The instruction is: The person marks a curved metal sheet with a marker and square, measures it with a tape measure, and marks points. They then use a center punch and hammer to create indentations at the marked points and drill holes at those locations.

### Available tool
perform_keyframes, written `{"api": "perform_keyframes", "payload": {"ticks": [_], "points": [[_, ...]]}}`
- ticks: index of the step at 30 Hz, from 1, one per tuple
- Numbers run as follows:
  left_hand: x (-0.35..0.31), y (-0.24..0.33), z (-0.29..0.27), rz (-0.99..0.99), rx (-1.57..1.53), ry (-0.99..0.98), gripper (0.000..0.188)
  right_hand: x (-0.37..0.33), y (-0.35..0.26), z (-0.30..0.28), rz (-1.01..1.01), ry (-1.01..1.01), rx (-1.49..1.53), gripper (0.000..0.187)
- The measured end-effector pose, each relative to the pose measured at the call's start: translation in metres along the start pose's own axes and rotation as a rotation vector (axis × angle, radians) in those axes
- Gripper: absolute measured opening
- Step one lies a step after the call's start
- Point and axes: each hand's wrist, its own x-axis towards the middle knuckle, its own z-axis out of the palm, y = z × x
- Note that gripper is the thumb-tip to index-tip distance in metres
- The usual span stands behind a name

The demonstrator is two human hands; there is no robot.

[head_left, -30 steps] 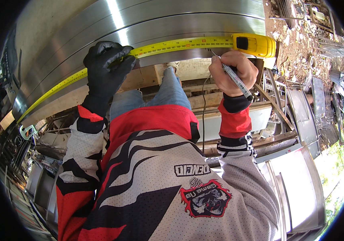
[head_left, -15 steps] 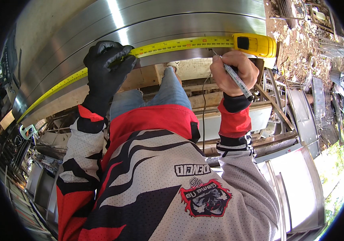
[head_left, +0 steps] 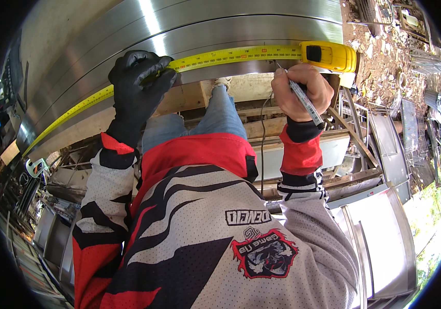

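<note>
A yellow tape measure [head_left: 332,56] sits at the right end of long, shiny metal sheets [head_left: 210,31], its blade [head_left: 230,55] drawn out leftward along them. My left hand [head_left: 139,92], in a black glove, is closed on the blade left of the middle, pinching it between thumb and fingers. Bare and closed, my right hand [head_left: 305,92] grips a white marker pen [head_left: 304,101]. The pen's tip touches or nearly touches the metal just below the blade, next to small dark marks [head_left: 272,62] there. The blade's far end runs off to the lower left.
Under the sheets' near edge are wooden beams [head_left: 179,100] and a thin dark cable [head_left: 262,139]. Right of the sheets lies littered ground [head_left: 372,62] with wire racks [head_left: 408,123]. Pale metal panels [head_left: 385,242] stand at the lower right.
The whole view has shifted very slightly. Both hands, the pen and the tape measure keep nearly the same places on the metal.
</note>
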Motion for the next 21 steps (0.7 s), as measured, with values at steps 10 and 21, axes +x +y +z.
{"api": "perform_keyframes", "payload": {"ticks": [10,21], "points": [[-0.0018,-0.003,0.0016,-0.011,-0.026,0.005,0.026,0.0002,-0.0004,-0.0014,0.011,-0.022,-0.025,0.023],[-0.0019,-0.0027,0.0026,-0.018,-0.029,0.01,0.025,-0.0008,0.0019,-0.0013,0.003,-0.009,0.0,0.022]]}}
